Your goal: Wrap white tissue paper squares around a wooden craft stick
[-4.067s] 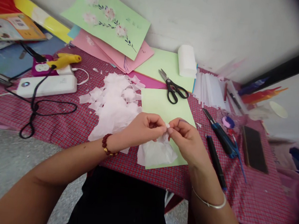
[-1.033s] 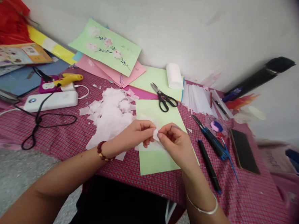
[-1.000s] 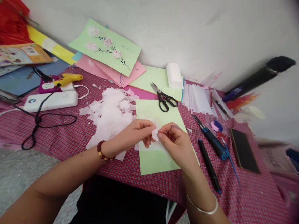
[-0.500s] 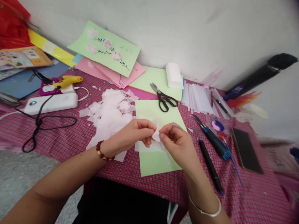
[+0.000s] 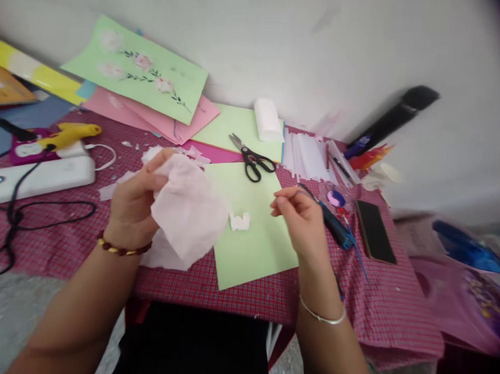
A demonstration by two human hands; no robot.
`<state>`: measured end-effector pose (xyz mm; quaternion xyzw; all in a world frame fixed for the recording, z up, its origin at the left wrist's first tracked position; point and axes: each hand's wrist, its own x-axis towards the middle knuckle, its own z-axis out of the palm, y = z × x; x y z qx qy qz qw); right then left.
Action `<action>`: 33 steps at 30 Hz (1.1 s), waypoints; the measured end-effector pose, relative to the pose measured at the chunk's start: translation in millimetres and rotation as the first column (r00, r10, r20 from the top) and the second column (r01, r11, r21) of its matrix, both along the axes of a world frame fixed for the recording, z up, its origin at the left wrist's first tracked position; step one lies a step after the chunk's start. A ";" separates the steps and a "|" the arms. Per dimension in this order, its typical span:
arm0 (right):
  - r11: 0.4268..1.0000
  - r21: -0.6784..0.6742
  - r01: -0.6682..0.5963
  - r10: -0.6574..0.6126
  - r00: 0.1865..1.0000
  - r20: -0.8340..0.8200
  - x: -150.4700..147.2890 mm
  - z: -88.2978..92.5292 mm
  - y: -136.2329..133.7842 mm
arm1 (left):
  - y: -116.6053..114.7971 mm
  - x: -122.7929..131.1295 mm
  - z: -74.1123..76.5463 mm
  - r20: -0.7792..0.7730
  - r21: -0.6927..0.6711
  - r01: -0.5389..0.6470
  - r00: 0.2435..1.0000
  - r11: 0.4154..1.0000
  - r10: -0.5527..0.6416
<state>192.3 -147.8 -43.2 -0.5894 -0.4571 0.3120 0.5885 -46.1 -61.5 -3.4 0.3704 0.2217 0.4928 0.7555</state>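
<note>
At the green sheet's [image 5: 251, 260] left, the left hand [image 5: 135, 202] holds white tissue [image 5: 191, 211], apparently unworked; at its right, the right hand's [image 5: 305, 224] grip is slightly parted, nothing visible inside. On it lies one crumpled piece [image 5: 240, 222], seemingly done.

Tissue pile [image 5: 159, 253] at nine o'clock mostly hidden behind left hand [image 5: 134, 202] and held sheet [image 5: 190, 209]. Pen [image 5: 339, 287] at four o'clock nearly covered by right forearm [image 5: 318, 281]; bag [image 5: 446, 298] beyond blurred. Book [image 5: 5, 87], past nine o'clock, cut off by left edge.
</note>
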 end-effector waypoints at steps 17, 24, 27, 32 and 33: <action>0.885 -0.406 -0.227 0.455 0.609 0.650 -15.6 -31.9 11.2 | 14.6 -58.3 23.5 -0.122 0.300 -0.406 0.881 0.863 0.457; 0.910 -0.354 -0.215 0.342 0.871 0.353 -4.6 -37.2 11.0 | 85.6 1.1 26.5 -0.497 0.201 -0.204 0.822 0.958 0.279; 0.904 -0.349 -0.246 0.306 0.944 0.126 -5.3 -38.8 9.1 | 108.1 15.5 13.0 -0.659 0.366 -0.069 0.685 0.928 0.311; 0.884 -0.344 -0.318 0.328 0.944 -0.029 -14.2 -13.6 13.8 | 81.0 24.2 15.8 -0.726 0.662 0.318 0.495 0.679 0.477; 0.878 -0.347 -0.330 0.349 0.937 -0.007 -16.8 -4.0 17.8 | 69.4 29.3 20.6 -0.746 0.635 0.393 0.534 0.665 0.398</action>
